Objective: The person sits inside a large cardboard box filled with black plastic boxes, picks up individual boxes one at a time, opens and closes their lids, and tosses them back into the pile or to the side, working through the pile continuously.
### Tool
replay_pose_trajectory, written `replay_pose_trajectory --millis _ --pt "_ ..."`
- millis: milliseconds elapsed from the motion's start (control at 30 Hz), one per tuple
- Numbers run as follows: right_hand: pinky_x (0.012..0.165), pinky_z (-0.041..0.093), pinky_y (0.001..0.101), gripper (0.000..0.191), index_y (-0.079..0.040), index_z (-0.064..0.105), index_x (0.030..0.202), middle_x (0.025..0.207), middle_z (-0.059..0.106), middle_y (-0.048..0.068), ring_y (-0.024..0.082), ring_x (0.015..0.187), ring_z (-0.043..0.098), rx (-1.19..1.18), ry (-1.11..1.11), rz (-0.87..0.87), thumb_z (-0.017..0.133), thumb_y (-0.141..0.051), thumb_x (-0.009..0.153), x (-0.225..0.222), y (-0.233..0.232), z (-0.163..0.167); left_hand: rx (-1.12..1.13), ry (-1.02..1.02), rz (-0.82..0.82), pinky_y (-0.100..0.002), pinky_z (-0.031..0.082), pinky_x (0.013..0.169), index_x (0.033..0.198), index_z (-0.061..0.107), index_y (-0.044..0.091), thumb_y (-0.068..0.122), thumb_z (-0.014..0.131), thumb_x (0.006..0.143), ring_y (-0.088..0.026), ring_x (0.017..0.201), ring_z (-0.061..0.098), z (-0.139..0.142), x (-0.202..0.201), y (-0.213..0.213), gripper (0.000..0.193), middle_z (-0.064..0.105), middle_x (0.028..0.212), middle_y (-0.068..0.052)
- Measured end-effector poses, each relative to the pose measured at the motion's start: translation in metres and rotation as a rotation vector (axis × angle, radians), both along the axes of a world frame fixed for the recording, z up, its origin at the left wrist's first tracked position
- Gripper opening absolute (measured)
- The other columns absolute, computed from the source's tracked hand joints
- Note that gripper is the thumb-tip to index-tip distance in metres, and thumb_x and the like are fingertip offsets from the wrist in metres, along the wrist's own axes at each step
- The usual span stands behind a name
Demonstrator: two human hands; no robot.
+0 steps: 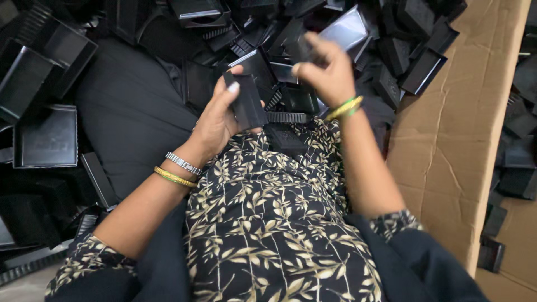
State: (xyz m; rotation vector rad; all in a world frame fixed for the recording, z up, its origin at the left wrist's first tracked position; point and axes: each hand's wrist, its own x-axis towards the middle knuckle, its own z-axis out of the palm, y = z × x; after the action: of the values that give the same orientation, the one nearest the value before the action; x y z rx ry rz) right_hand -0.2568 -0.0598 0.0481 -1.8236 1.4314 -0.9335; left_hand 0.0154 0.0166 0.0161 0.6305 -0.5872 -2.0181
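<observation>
Flattened cardboard sheet [458, 134] at right, creased, tan. Heap of black plastic trays [47, 137] spread left of cardboard, more black parts [517, 120] right of it. Dark cloth [131, 112] among heap. Light dim, even.

Pretty dim overall, soft light from above catching a glare patch on one shiny black tray [348, 28], the black pile swallowing detail in shadow, and the right hand [327, 70] a bit motion-blurred.
</observation>
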Motion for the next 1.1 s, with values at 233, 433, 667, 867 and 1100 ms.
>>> replay_pose_trajectory --millis 233,433,667,867,1100 --pt "0.075 0.056 0.0220 0.054 -0.001 0.061 0.140 0.107 0.074 0.002 0.006 0.089 0.068 0.566 -0.635 0.060 0.074 -0.024 0.093 0.068 0.072 -0.008 0.010 -0.077 0.090 -0.039 0.066 0.079 0.160 0.029 0.020 0.014 0.067 0.098 -0.023 0.099 0.072 0.001 -0.001 -0.001 0.073 0.060 0.131 -0.013" --pt "0.068 0.055 0.0240 0.047 0.000 0.066 0.136 0.107 0.075 0.005 0.008 0.084 0.068 0.554 -0.684 -0.088 0.069 -0.025 0.098 0.068 0.070 -0.008 -0.001 -0.132 0.171 -0.040 0.065 0.077 0.161 0.030 0.019 0.014 0.070 0.097 -0.024 0.093 0.072 0.002 0.001 -0.001 0.075 0.067 0.120 -0.015" --pt "0.093 0.052 0.0224 0.052 -0.001 0.059 0.147 0.117 0.069 0.004 0.007 0.103 0.062 0.356 -0.397 0.200 0.070 -0.026 0.102 0.068 0.073 -0.013 0.012 -0.198 0.097 -0.042 0.066 0.077 0.160 0.032 0.020 0.011 0.074 0.091 -0.023 0.091 0.074 -0.004 -0.001 -0.001 0.082 0.069 0.113 -0.013" --pt "0.090 0.054 0.0271 0.068 0.003 0.048 0.149 0.119 0.066 0.008 0.012 0.104 0.065 0.138 -0.191 0.300 0.077 -0.024 0.093 0.078 0.081 -0.003 -0.035 -0.217 0.146 -0.032 0.062 0.073 0.158 0.037 0.017 0.019 0.065 0.099 -0.015 0.081 0.071 -0.021 -0.001 -0.001 0.065 0.071 0.104 -0.009" --pt "0.072 0.060 0.0273 0.035 0.004 0.063 0.128 0.107 0.072 0.009 0.011 0.084 0.069 0.624 -0.546 0.278 0.066 -0.016 0.100 0.055 0.081 0.001 -0.198 -0.297 0.166 -0.026 0.052 0.066 0.142 0.060 -0.005 0.033 0.054 0.116 -0.012 0.075 0.064 -0.037 0.006 -0.006 0.045 0.070 0.101 -0.011"
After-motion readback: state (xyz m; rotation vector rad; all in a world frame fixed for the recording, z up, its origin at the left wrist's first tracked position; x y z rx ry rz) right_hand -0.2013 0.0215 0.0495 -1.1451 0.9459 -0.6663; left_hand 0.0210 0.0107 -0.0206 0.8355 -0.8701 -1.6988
